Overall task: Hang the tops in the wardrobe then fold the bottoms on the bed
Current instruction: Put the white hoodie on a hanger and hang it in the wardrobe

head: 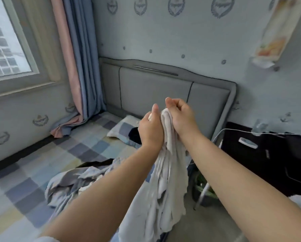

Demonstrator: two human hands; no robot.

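A pale grey-white garment [165,186] hangs bunched from both of my hands in front of the headboard. My left hand [150,127] grips its upper edge from the left, fingers curled round the cloth. My right hand [180,116] pinches the top of the same garment from the right. The two hands are close together, almost touching. Below them, a heap of crumpled light clothes [73,182] lies on the bed [32,175], which has a checked blue, grey and yellow sheet. Whether the held garment is a top or a bottom cannot be told.
A grey padded headboard [155,91] stands against the patterned wall. A checked pillow [121,128] with something dark beside it lies at the head of the bed. A dark bedside unit [268,158] with a white cable is at right. Curtains [76,67] and a window [4,41] are at left.
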